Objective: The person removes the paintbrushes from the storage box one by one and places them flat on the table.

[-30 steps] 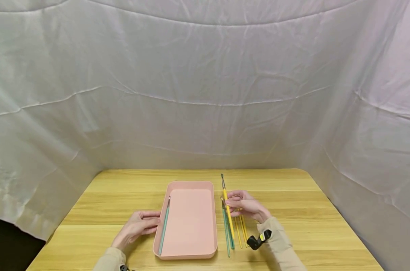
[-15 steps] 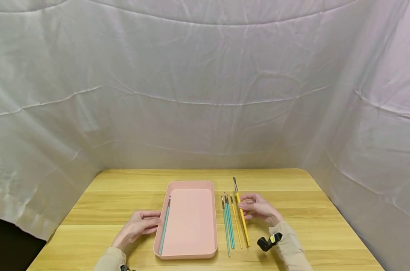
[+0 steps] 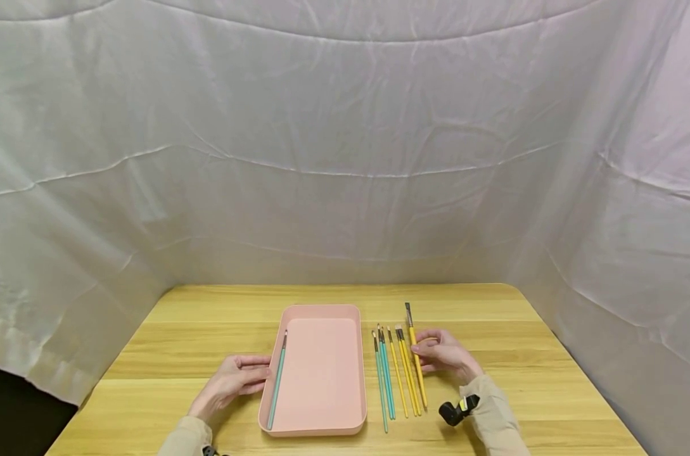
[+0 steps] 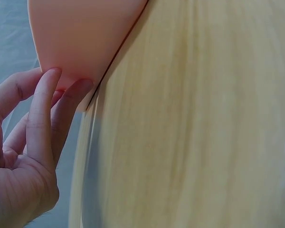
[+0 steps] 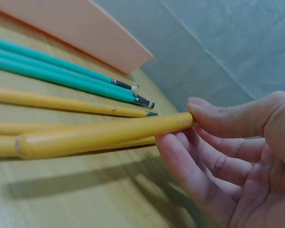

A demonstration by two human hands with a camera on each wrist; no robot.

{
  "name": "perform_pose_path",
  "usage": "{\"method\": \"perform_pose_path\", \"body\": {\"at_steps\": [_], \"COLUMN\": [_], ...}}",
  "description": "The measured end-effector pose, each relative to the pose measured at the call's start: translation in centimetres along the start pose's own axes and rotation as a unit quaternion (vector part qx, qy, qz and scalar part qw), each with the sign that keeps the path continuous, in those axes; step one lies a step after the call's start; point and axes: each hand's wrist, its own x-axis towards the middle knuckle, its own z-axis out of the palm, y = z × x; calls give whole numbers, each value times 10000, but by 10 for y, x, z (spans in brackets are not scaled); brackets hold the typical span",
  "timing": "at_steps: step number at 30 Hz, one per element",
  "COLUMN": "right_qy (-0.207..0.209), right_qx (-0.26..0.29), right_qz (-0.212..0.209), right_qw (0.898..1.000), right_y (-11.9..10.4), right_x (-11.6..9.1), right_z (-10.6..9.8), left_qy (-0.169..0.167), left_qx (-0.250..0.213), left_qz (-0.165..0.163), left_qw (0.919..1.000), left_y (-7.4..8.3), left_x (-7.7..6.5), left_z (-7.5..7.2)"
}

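Observation:
My left hand (image 3: 230, 382) grips the left wall of a pink rectangular tray (image 3: 313, 432). In the left wrist view, fingertips press the outer side of the tray wall (image 4: 85, 33) while another digit passes behind its edge. Inside the tray, along its left side, lies a teal paintbrush (image 3: 277, 386). My right hand (image 3: 443, 354) pinches a thick yellow paintbrush (image 3: 417, 364) by its handle, bristles pointing away. The right wrist view shows thumb and fingers on this thick handle (image 5: 104, 134), above the table with a shadow under it.
Between the tray and my right hand lies a row of paintbrushes: several teal brushes (image 3: 385, 380) on the left, then several thinner yellow brushes (image 3: 408, 379). The wooden table (image 3: 527, 380) ends at a grey-white curtain (image 3: 345, 209) at the back and sides.
My right hand has carried the thick yellow paintbrush rightward, from over the teal brushes to the right end of the row. My left hand and the tray have stayed in place.

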Motion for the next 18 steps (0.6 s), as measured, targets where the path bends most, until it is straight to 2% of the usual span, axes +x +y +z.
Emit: {"method": "perform_pose_path", "body": {"at_steps": [18], "right_qy": [585], "right_qx": [-644], "right_qz": [286], "right_qw": [9958], "right_y": [4], "right_x": [4], "right_z": [5], "left_qy": [-76], "left_qx": [-72], "left_qz": [29], "left_qw": [9999], "left_y": [-1], "left_x": [1], "left_z": [-2]}}
